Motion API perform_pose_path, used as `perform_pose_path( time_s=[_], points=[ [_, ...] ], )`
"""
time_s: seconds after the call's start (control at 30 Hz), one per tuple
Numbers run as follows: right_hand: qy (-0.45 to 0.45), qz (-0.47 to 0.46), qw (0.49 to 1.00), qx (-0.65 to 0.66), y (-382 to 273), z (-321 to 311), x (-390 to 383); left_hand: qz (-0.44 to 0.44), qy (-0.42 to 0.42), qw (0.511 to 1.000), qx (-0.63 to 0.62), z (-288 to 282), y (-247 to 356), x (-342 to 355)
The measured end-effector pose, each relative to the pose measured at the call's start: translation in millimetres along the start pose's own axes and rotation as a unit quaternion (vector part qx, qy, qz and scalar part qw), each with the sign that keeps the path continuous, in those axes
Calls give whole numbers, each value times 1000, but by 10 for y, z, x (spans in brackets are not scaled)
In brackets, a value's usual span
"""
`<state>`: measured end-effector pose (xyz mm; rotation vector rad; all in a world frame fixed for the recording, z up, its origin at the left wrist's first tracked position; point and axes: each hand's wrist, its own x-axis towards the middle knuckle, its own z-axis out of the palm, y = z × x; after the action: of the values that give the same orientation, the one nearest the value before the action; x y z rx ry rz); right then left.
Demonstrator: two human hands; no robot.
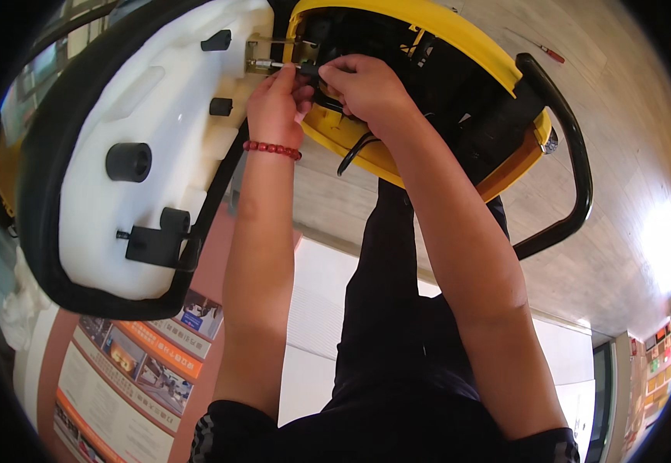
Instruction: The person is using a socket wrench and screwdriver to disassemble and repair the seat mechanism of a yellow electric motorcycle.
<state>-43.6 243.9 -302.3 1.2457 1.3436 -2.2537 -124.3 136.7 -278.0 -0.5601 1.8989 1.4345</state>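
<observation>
A raised seat [146, 100] shows its white underside with black rubber pads, and it stands beside the open yellow body [420, 23] of what looks like a scooter. At the seat's hinge side, a small silvery rod-like fitting [263, 64] points toward my hands. My left hand [276, 108], with a red bead bracelet at the wrist, pinches the end of this fitting between thumb and fingers. Just to its right, my right hand [362, 85] pinches a short black cylindrical piece [308, 69] in line with the fitting. My fingers hide where the two meet.
A black cable end [355, 153] hangs over the yellow rim. A curved black grab bar [582, 170] sticks out at the right. On the floor at the far right lies a screwdriver with a red handle [553, 54]. A printed display board [131, 370] stands at the lower left.
</observation>
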Motion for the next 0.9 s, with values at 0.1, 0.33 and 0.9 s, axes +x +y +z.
perform_pose_path(
  time_s=[0.1, 0.33, 0.9],
  points=[
    [-12, 7, 1000, 20, 62, 24, 96, 13, 31, 996, 76, 65, 20, -26],
    [-41, 53, 992, 108, 183, -99, 214, 26, 47, 991, 124, -10, -102, -190],
    [-74, 19, 983, 166, 277, -9, 307, 45, -11, 987, 156, -19, -109, -283]
  ],
)
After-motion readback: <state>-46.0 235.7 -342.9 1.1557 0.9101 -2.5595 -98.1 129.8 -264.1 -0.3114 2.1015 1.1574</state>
